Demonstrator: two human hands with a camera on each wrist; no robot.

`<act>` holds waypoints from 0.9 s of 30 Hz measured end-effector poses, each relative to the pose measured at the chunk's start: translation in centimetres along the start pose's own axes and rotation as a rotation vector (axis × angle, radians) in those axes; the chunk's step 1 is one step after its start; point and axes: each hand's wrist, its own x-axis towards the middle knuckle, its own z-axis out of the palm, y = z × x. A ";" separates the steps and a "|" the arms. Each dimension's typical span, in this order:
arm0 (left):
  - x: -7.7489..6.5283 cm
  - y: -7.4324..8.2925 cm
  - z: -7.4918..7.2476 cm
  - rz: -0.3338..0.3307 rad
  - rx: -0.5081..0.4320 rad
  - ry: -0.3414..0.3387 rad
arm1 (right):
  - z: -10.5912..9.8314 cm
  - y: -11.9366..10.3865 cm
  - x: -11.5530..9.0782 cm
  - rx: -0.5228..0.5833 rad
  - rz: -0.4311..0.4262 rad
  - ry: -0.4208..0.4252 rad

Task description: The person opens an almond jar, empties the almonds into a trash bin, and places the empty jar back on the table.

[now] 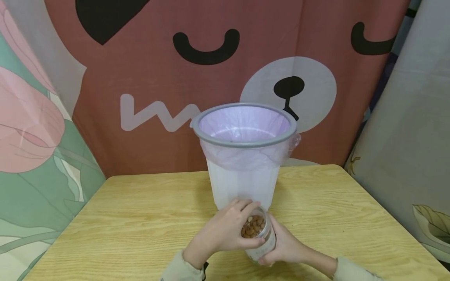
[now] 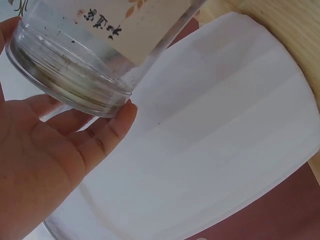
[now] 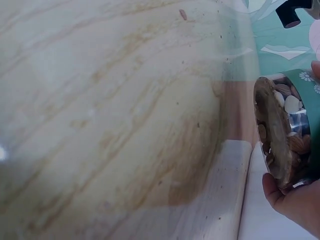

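Note:
A clear plastic jar of brown nuts (image 1: 253,227), possibly almonds, is tilted between both hands at the near middle of the table. My left hand (image 1: 225,226) spans the jar's top end, thumb on the near side and fingers on the far side. In the left wrist view its fingertips touch the clear rim of the jar (image 2: 110,30); whether a clear lid is on cannot be told. My right hand (image 1: 286,242) grips the jar's lower body from the right. The right wrist view shows the nuts through the jar's base (image 3: 280,130), beside a green band with white flowers.
Just beyond the hands stands a white bin (image 1: 242,183) with a grey rim ring (image 1: 246,143) and a pale purple bag liner (image 1: 242,121). The wooden table (image 1: 147,218) ends at a printed curtain (image 1: 147,58); more curtains hang left and right.

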 end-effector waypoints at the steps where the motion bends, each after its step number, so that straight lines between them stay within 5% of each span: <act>1: 0.0 0.0 0.1 0.003 -0.001 -0.010 | 0.0 0.0 0.0 -0.002 -0.004 -0.001; 12: -0.1 -0.2 0.9 0.009 -0.002 -0.055 | -0.1 0.2 -0.2 0.055 -0.033 -0.077; 27: -0.2 0.3 1.1 0.005 0.061 -0.060 | 0.1 0.6 -0.3 0.012 -0.071 -0.070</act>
